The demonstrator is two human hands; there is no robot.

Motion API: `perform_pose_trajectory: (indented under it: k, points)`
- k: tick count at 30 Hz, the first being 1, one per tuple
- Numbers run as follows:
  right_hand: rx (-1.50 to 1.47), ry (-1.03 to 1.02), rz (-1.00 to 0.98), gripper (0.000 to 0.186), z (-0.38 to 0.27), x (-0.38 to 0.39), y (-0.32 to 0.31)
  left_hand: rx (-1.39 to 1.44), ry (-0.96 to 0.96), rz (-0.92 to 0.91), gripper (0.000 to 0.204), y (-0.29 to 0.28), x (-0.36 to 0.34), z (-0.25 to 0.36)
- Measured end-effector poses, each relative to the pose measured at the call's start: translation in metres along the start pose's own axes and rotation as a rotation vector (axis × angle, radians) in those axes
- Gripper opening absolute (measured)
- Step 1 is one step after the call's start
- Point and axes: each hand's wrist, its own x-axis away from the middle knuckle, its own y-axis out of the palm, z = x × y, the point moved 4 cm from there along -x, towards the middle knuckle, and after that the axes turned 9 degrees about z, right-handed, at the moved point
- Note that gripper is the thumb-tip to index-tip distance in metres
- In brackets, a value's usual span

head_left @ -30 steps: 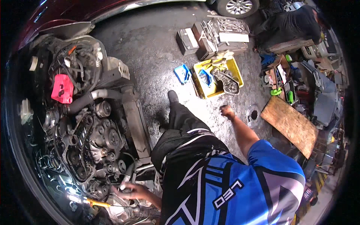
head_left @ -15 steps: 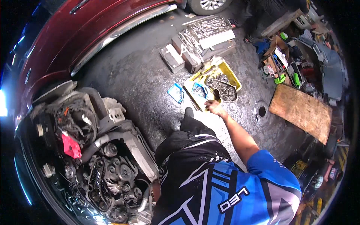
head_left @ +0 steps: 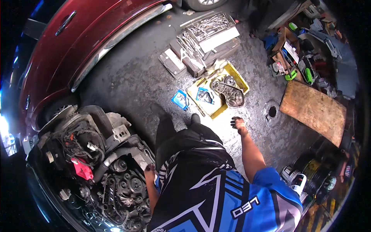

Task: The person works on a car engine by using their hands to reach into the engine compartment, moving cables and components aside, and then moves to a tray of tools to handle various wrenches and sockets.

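Note:
My right hand [head_left: 239,125] hangs over the wet floor just below the yellow tray [head_left: 218,112], apart from it. Its dark-smudged fingers are spread and hold nothing visible. In the tray lie a metal timing cover [head_left: 231,94] and a blue-edged gasket piece [head_left: 204,95]. A second blue-edged piece [head_left: 180,100] rests on the floor to the tray's left. My left hand [head_left: 150,172] is low beside the open engine bay, by the pale panel at its front. Its fingers are too small and shadowed to make out. The exposed engine [head_left: 125,189] shows pulleys and a chain or belt.
Beyond the tray stand a toolbox of wrenches [head_left: 212,29] and a grey case [head_left: 172,62]. A red car [head_left: 104,27] lines the upper left. At right lie a wooden board [head_left: 313,112], a round floor hole [head_left: 273,111] and piled clutter. A pink-red container [head_left: 82,169] sits in the engine bay.
My right hand has left the tray's near edge and moved right and toward me, its fingers spreading. My left hand has come into clearer view beside the engine bay.

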Motion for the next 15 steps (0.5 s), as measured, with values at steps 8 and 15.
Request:
perform_pose_trajectory:
  k: [8, 15]
  points:
    - [0.053, -0.002, 0.009, 0.027, -0.014, 0.045, 0.081, 0.229, -0.082, -0.077, 0.041, -0.034, -0.158, 0.058]
    - [-0.277, -0.132, 0.203, 0.036, -0.028, 0.058, 0.092, 0.292, -0.061, -0.333, 0.040, -0.071, -0.338, 0.117]
